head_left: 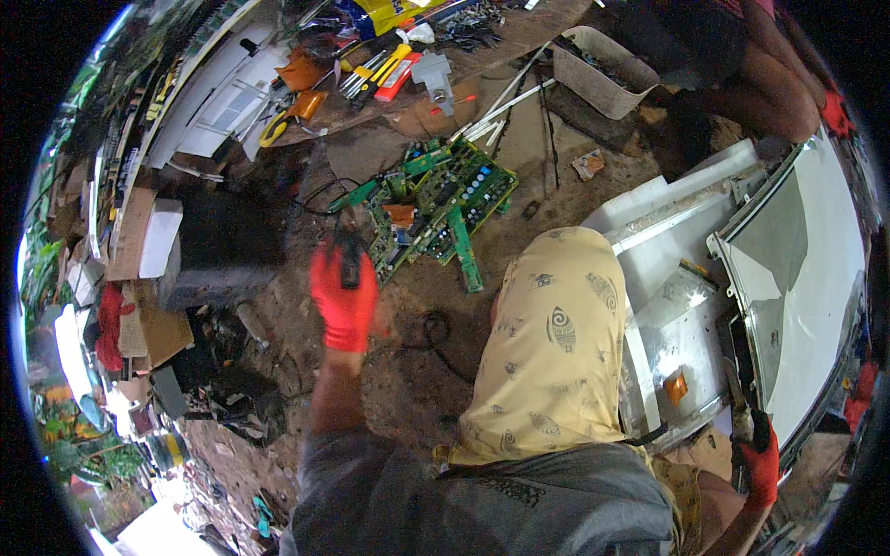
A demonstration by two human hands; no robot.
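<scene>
My left hand (343, 295), in a red glove, is closed on a small black block-like object (349, 259), whose kind I cannot make out. It is just left of a heap of green circuit boards (468, 195) on the dirt floor. At the lower right, my right hand (762, 463), also red-gloved, is closed around something dark by the edge of a large grey-white panel (805, 278). What it grips is partly hidden and too small to name. Beside it is an open white casing (663, 324) with an orange scrap (676, 387) inside.
Screwdrivers (363, 76), yellow-handled scissors (274, 130) and other tools lie at the far side. A dirty beige bin (603, 79) stands at the back, near another person's bent leg (774, 74) and red-gloved hand (837, 113). A black box (227, 236) and cardboard (162, 324) are on the left.
</scene>
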